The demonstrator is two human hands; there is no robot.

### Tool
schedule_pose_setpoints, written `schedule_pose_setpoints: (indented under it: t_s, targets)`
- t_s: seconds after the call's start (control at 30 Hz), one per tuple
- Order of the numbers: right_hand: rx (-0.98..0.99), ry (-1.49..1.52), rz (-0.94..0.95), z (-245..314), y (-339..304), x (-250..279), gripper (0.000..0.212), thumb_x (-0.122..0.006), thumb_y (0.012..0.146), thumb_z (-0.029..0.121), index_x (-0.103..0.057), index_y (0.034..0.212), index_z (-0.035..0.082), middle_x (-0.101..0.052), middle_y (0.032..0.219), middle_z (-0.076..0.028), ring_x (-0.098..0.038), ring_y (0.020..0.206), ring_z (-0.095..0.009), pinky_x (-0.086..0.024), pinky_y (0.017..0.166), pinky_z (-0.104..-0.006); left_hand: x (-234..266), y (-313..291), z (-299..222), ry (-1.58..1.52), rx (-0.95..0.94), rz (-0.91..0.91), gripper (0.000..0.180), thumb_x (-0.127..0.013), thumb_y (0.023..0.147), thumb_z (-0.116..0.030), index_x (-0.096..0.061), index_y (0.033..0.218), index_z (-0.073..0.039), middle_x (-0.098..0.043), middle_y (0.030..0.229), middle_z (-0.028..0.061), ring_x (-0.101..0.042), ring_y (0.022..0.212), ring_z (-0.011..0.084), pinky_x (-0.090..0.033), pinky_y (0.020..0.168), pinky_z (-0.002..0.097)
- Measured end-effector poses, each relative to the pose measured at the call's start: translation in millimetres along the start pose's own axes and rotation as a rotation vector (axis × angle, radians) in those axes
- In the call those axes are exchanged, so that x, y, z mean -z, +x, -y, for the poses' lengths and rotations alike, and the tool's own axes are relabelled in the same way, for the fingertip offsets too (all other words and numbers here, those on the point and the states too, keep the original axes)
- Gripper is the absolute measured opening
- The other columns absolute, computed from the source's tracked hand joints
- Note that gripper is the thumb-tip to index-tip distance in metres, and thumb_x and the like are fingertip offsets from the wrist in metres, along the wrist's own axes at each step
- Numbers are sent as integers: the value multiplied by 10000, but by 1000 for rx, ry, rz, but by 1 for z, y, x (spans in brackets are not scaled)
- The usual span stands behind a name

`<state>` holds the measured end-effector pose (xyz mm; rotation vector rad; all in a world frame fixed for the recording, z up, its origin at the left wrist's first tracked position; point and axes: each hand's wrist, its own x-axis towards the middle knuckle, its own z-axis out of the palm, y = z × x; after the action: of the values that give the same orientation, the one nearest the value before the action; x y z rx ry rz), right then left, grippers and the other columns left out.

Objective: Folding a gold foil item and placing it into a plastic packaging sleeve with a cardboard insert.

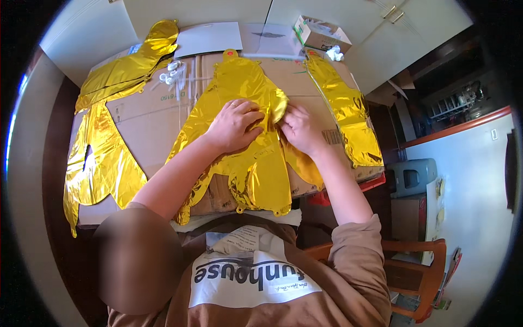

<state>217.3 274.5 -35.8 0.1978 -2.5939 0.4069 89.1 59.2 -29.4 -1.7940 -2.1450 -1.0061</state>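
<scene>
A flat, uninflated gold foil balloon lies in front of me, with a round tab at its far end and lobes spread toward me. My left hand rests on its middle, fingers apart and slightly bent, pressing the foil down. At the balloon's right side, my right hand pinches a lifted, folded edge of the foil; its fingertips are partly hidden behind the fold. Part of the foil hangs below my right wrist.
More flat gold foil pieces lie at the left and right of the cardboard-covered table. Small white plastic pieces, a white sheet, a tissue box and crumpled tissue sit farther back. A wooden chair stands at right.
</scene>
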Motion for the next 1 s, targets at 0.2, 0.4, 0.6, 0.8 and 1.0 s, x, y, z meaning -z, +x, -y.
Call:
schedule_pose_setpoints:
  t_s: [0.2,0.4,0.6,0.8,1.0]
  targets:
    - [56,-92,72,13,3,6,306,-663,904,117,-705,1203,67,-676,1306,-86,-588,1259,-314,-431,1097,-447,1,0,2,19,-19,3,318,-753,837,-223,-675,1064,-16,-633,1196,172,-586,1165,366,-451,1018,480]
    - [116,-136,91,13,1,8,346,-666,906,128,-679,1246,64,-659,1334,-87,-589,1258,-316,-432,1095,-445,0,0,8,-153,51,-62,252,-705,859,-144,-637,1054,1,-642,1144,195,-622,1056,395,-496,954,458]
    - [154,-141,127,15,4,16,332,-666,915,139,-675,1236,54,-659,1327,-97,-595,1246,-320,-440,1087,-455,14,14,7,-238,125,-184,130,-663,891,-101,-640,987,-16,-667,1045,167,-654,958,374,-522,865,443]
    - [142,-117,138,10,2,14,314,-641,924,181,-669,1209,51,-664,1288,-105,-594,1224,-322,-435,1065,-454,2,46,8,0,-184,-14,174,-707,879,-139,-697,1028,-50,-697,1095,104,-647,1083,315,-510,917,427]
    - [188,-96,91,11,3,12,292,-644,925,193,-662,1175,44,-658,1273,-106,-593,1202,-325,-443,1040,-455,-23,46,34,101,-89,13,205,-701,868,-142,-718,1053,-55,-704,1144,94,-647,1110,308,-508,954,429]
